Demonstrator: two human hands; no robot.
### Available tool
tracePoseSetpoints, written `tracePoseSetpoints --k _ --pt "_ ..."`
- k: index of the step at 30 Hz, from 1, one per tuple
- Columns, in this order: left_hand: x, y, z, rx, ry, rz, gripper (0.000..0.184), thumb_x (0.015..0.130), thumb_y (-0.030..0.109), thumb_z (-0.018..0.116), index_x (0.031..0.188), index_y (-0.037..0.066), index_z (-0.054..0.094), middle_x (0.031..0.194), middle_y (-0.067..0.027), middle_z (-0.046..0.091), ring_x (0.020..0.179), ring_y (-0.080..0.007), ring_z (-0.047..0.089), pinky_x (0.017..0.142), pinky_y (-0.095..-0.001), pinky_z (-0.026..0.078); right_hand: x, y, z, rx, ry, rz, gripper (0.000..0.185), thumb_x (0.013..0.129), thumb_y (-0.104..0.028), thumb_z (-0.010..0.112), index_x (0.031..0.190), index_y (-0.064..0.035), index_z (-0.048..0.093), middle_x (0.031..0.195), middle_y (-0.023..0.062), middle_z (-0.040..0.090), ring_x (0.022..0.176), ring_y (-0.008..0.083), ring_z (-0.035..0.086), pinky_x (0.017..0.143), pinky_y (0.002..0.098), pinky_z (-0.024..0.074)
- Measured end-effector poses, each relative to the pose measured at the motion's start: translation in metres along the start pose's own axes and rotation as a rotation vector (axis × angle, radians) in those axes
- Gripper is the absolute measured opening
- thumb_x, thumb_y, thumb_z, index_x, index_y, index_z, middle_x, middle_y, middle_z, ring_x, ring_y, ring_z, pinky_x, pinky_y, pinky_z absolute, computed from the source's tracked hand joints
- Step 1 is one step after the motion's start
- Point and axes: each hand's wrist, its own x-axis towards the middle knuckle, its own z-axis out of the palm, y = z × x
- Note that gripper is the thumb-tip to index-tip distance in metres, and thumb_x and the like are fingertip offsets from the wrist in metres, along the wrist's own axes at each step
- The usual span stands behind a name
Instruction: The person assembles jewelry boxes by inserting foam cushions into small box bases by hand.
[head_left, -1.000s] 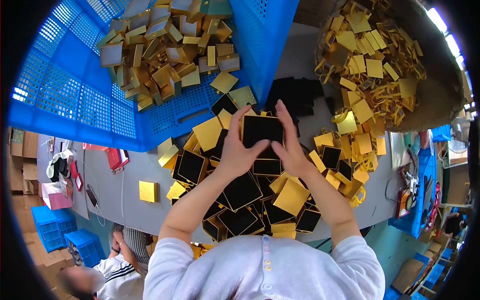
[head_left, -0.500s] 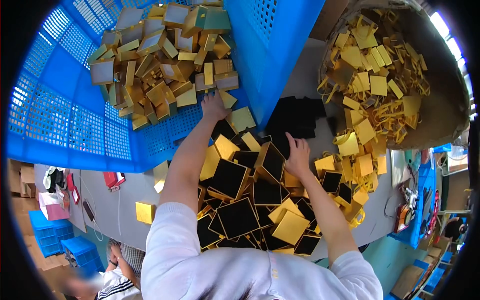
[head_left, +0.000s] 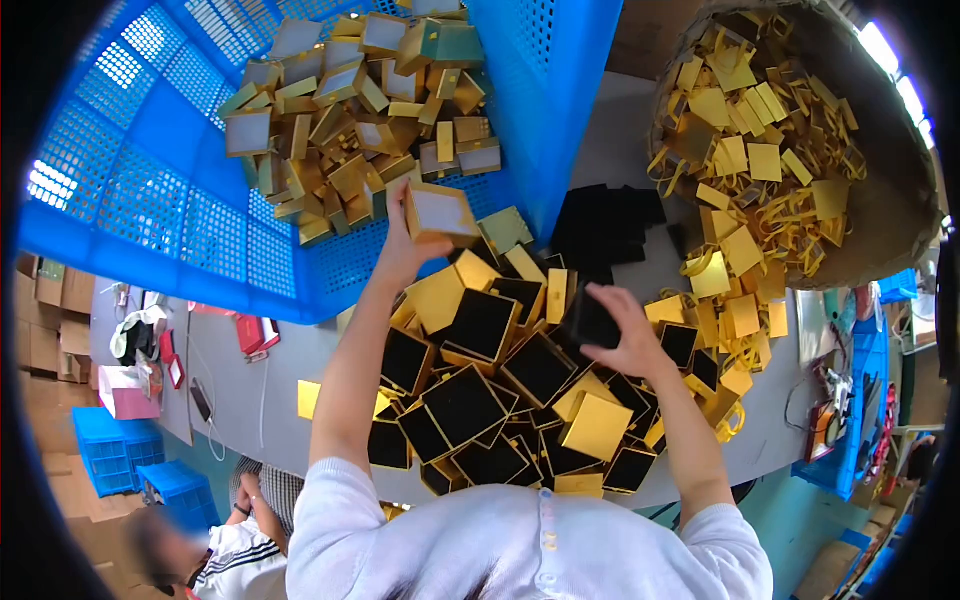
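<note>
My left hand (head_left: 402, 252) is closed round a small gold box (head_left: 442, 214) with a pale grey inner face turned up, at the front edge of the blue crate (head_left: 250, 298). My right hand (head_left: 630, 335) grips a black square piece (head_left: 590, 322), partly hidden by the fingers and blurred. Between and below both hands lies a heap of gold boxes with black faces (head_left: 465, 405). Several loose black pieces (head_left: 605, 225) lie stacked just beyond my right hand.
Many gold boxes (head_left: 350, 130) fill the crate's far part. At right, a large carton (head_left: 870, 235) on its side spills gold pieces with yellow ribbons (head_left: 745, 160). A grey table (head_left: 275, 405) lies underneath. A seated person (head_left: 235, 550) is at lower left.
My left hand has come back from the crate's contents with a gold box raised in it. My right hand has drawn slightly nearer with a black piece. The view has shifted a little.
</note>
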Motion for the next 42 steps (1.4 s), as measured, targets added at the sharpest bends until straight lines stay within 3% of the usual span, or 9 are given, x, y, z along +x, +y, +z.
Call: tracePoseSetpoints --k 13,17,22,25,29,31,35,38,42 --pt "-0.133 0.051 0.112 -0.014 -0.525 0.199 0.117 0.066 0.009 0.081 0.148 0.016 -0.002 0.151 -0.014 0.011 0.141 -0.0258 0.015 0.109 -0.0397 0.03 0.025 -0.104 0.003 -0.059 0.073 -0.523 0.076 0.075 -0.043 0.07 0.135 -0.0067 0.042 0.135 0.0157 0.04 0.126 0.0354 0.037 0.106 0.0454 0.0297" --pt "-0.143 0.07 0.131 -0.534 -0.391 -0.157 0.111 0.07 0.002 0.076 0.149 0.017 0.0 0.15 -0.0138 0.014 0.136 -0.0268 0.027 0.101 -0.0414 0.044 0.02 -0.094 0.01 1.135 0.422 -0.224 0.057 0.098 -0.042 0.036 0.139 -0.0019 0.033 0.131 0.0118 0.046 0.12 0.0203 0.046 0.106 0.0355 0.0323" --pt "-0.143 0.067 0.128 -0.682 -0.354 -0.268 0.1 0.07 0.001 0.075 0.149 0.02 0.016 0.144 -0.0114 0.032 0.127 -0.0259 0.041 0.096 -0.0458 0.048 0.022 -0.099 0.025 0.769 0.487 -0.265 0.069 0.09 -0.047 0.051 0.139 -0.0026 0.032 0.131 0.0143 0.045 0.12 0.0224 0.047 0.105 0.0378 0.0338" --pt "-0.14 0.069 0.128 0.062 -0.013 -0.125 0.089 0.07 -0.006 0.072 0.144 0.014 0.027 0.121 -0.0122 0.052 0.106 -0.0217 0.057 0.089 -0.0312 0.051 0.025 -0.097 0.042 0.993 0.472 -0.256 0.074 0.086 -0.046 0.057 0.14 -0.0026 0.03 0.131 0.0148 0.046 0.121 0.0234 0.046 0.105 0.0385 0.0339" --pt "-0.128 0.057 0.102 0.012 -0.043 -0.232 0.084 0.071 -0.002 0.075 0.142 0.013 0.034 0.127 -0.01 0.052 0.111 -0.0207 0.055 0.092 -0.0318 0.049 0.024 -0.085 0.046 1.213 0.489 0.016 0.07 0.09 -0.051 0.044 0.139 -0.002 0.034 0.133 0.0145 0.047 0.12 0.0261 0.048 0.107 0.0411 0.0315" --pt "-0.11 0.056 0.076 0.053 -0.451 -0.119 0.077 0.071 0.002 0.078 0.137 0.007 0.04 0.108 -0.0099 0.061 0.097 -0.0183 0.061 0.086 -0.0317 0.05 0.018 -0.063 0.049 1.198 0.409 0.05 0.064 0.092 -0.046 0.04 0.138 -0.0015 0.037 0.135 0.0132 0.047 0.122 0.0258 0.047 0.107 0.0404 0.0327" --pt "-0.007 0.012 -0.008 0.23 0.333 -0.143 0.048 0.078 0.013 0.072 0.12 -0.001 0.054 0.107 -0.0134 0.063 0.093 -0.0211 0.063 0.077 -0.0317 0.052 0.006 -0.042 0.05 0.894 -0.034 0.209 0.07 0.087 -0.048 0.048 0.138 -0.0016 0.036 0.134 0.011 0.046 0.123 0.0209 0.045 0.104 0.0344 0.0329" --pt "0.088 -0.097 -0.101 0.941 0.985 0.16 0.054 0.074 0.034 0.075 0.11 -0.003 0.058 0.114 -0.0246 0.057 0.099 -0.038 0.059 0.087 -0.0436 0.047 0.005 -0.043 0.053 0.812 -0.096 0.251 0.071 0.085 -0.045 0.054 0.139 -0.0025 0.035 0.132 0.0105 0.046 0.124 0.0191 0.043 0.104 0.0313 0.0302" --pt "0.126 -0.15 -0.131 0.34 0.717 -0.33 0.047 0.071 0.041 0.075 0.09 -0.001 0.064 0.123 -0.0293 0.046 0.11 -0.0437 0.049 0.094 -0.0463 0.041 0.008 -0.042 0.056 0.785 -0.064 0.231 0.071 0.082 -0.04 0.057 0.138 -0.0024 0.036 0.131 0.0106 0.046 0.123 0.0203 0.043 0.104 0.0323 0.0297"
